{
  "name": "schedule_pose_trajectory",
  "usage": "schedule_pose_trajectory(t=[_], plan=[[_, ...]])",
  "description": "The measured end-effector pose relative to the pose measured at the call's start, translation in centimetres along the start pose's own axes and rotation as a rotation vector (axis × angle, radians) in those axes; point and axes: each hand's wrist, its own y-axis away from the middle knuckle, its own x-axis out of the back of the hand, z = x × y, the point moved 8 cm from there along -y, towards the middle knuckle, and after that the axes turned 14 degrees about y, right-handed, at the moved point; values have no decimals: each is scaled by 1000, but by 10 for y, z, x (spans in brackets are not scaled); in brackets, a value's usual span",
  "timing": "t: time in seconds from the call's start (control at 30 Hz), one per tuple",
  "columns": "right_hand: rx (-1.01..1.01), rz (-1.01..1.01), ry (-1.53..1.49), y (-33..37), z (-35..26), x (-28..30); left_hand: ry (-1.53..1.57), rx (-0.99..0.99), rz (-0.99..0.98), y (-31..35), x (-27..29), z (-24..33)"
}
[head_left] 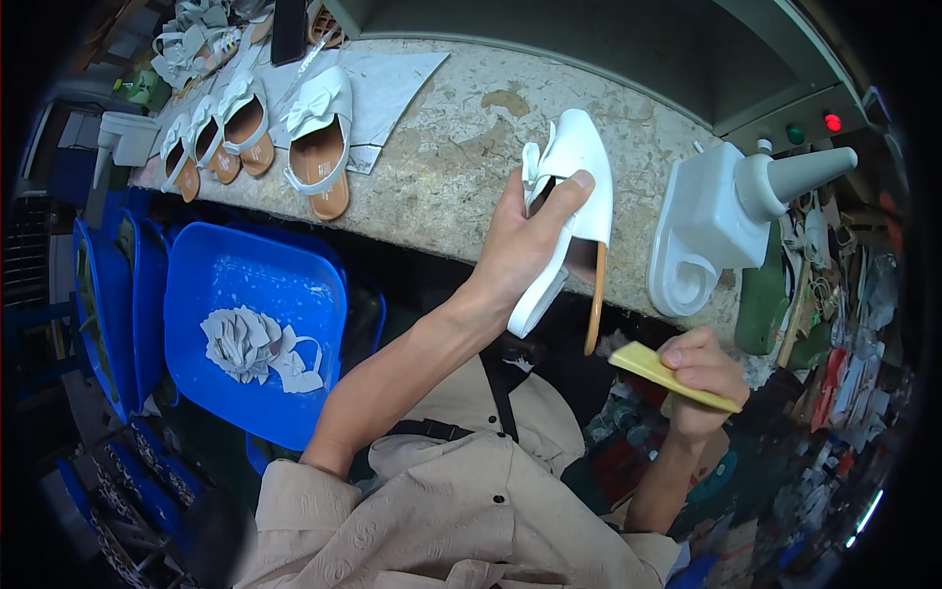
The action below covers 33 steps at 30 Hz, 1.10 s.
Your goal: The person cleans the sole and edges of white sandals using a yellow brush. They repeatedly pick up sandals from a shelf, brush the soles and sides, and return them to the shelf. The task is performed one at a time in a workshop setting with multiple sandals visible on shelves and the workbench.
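My left hand (525, 236) grips a white slingback shoe (592, 162) by its upper, with the thumb on top. The shoe is tilted on its side, toe pointing away, its bow toward the left and its tan sole edge toward the right. In my right hand (705, 381) is a brush with a flat yellow handle (643, 363). Its dark bristles are blurred and lie just below the shoe's heel end; I cannot tell whether they touch it. Further left on the bench, several similar white shoes (314, 113) with bows and tan insoles stand in a row.
A white dispenser bottle (711, 216) with a grey nozzle stands on the stone-topped bench (442, 147), right of the shoe. Left of me, a blue tray (196, 344) holds grey-white strap pieces (245, 344). A grey machine housing (549, 29) with red and green lights borders the bench's back.
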Motion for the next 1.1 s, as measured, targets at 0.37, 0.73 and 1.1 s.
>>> schedule_pose_trajectory(t=[0.37, 0.73, 1.1], plan=[[-511, 117, -57, -21, 18, 0, 23, -4, -131, 25, -16, 18], [-460, 183, -118, -12, 22, -2, 36, 48, -147, 35, -19, 17], [-509, 161, -206, -22, 23, -3, 45, 99, -210, 47, -26, 18]])
